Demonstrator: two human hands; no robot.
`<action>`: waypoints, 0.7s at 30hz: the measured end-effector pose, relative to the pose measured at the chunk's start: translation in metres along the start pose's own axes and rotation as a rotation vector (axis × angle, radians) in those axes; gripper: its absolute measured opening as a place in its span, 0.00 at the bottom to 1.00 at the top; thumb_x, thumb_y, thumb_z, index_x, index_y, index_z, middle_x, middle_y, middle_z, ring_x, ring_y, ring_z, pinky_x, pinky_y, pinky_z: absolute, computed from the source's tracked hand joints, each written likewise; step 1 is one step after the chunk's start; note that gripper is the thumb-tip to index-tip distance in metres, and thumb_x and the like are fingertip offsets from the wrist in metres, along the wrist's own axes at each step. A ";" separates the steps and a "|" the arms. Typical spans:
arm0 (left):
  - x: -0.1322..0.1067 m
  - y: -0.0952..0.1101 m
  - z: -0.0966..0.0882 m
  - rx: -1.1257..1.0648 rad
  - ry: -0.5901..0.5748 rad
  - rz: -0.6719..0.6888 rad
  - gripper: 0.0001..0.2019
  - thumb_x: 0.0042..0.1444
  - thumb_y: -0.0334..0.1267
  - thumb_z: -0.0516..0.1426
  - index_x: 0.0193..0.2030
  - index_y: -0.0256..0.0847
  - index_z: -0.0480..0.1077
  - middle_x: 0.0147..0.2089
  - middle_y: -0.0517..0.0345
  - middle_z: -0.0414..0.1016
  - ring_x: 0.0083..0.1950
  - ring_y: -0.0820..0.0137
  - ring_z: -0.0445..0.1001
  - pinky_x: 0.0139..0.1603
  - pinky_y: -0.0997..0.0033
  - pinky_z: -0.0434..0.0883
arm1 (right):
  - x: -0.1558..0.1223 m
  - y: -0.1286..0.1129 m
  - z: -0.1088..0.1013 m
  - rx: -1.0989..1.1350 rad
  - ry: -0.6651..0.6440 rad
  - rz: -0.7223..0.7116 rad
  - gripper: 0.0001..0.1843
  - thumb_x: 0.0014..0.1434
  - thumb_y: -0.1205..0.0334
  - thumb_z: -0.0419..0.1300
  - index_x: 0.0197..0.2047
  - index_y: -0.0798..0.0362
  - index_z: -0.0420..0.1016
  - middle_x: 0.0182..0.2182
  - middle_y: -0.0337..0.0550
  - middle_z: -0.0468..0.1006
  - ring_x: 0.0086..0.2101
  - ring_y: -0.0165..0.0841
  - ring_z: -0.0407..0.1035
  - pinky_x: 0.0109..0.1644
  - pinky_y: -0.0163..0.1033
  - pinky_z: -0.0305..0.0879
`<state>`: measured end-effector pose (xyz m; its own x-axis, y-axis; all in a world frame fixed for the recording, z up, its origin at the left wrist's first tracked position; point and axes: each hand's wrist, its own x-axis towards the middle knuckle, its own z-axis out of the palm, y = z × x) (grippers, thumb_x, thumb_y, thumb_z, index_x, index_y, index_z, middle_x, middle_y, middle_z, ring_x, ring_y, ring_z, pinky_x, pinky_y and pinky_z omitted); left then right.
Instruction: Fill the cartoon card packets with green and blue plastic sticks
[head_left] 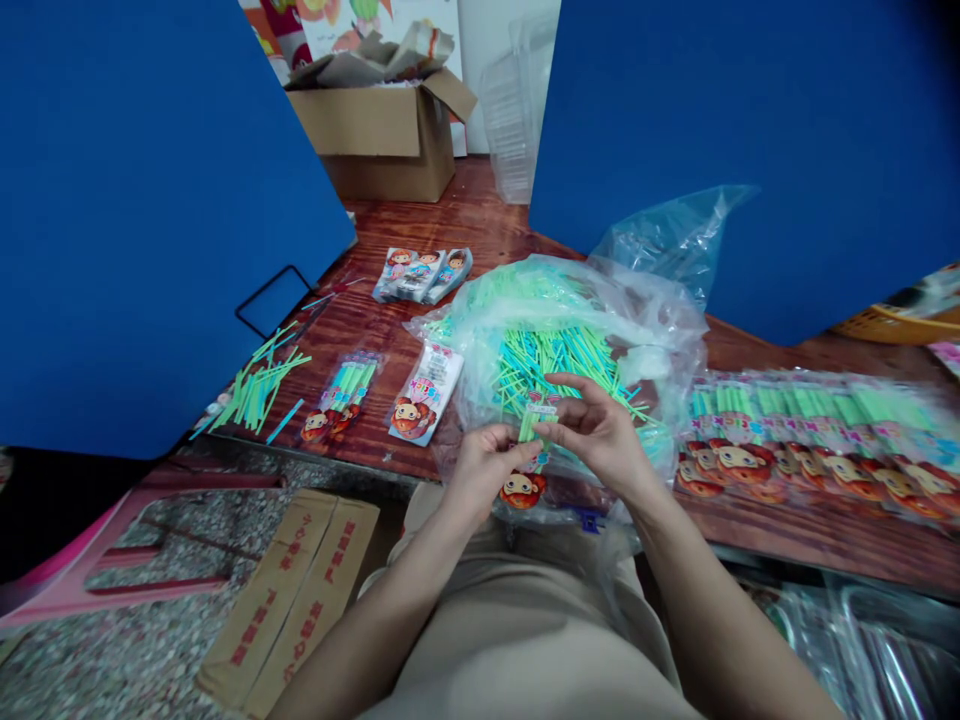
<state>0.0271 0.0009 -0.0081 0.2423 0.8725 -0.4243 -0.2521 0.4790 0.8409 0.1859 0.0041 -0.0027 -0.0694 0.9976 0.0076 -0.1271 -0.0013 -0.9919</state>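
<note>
Holding a packet (534, 440) of green sticks upright, both hands meet just in front of the bag of sticks (570, 320), close to the near edge of the desk (480, 225). The left hand (486, 466) has its fingers pinching the packet low down, above the printed cartoon face. The right hand (602, 432) pinches the top end with thumb and forefinger, its other fingers loosely spread above. To the right of the bag, a row of filled packets (810, 435) lies overlapping. To the left of the bag lie a flat packet (424, 393), a filled one (341, 395) and, further out, loose sticks (259, 385). Behind the bag, a small stack of packets (424, 273) and a cardboard box (382, 130).
</note>
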 end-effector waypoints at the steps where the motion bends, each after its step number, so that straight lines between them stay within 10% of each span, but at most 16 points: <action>1: 0.000 0.000 -0.001 0.027 -0.010 -0.006 0.20 0.31 0.47 0.73 0.26 0.35 0.76 0.23 0.61 0.73 0.25 0.76 0.66 0.29 0.75 0.62 | 0.000 0.000 0.000 -0.009 0.016 -0.007 0.33 0.46 0.57 0.74 0.54 0.49 0.69 0.20 0.28 0.67 0.21 0.25 0.60 0.26 0.34 0.57; 21: 0.003 -0.003 -0.004 0.036 0.037 0.066 0.18 0.34 0.45 0.72 0.23 0.36 0.73 0.22 0.62 0.71 0.25 0.76 0.65 0.29 0.75 0.61 | -0.002 0.004 0.009 -0.097 0.144 -0.068 0.29 0.48 0.56 0.72 0.52 0.47 0.70 0.19 0.27 0.59 0.21 0.27 0.53 0.25 0.34 0.52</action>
<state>0.0250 0.0023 -0.0127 0.1918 0.9052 -0.3792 -0.2324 0.4173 0.8786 0.1765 0.0016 -0.0051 0.0795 0.9948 0.0632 -0.0305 0.0658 -0.9974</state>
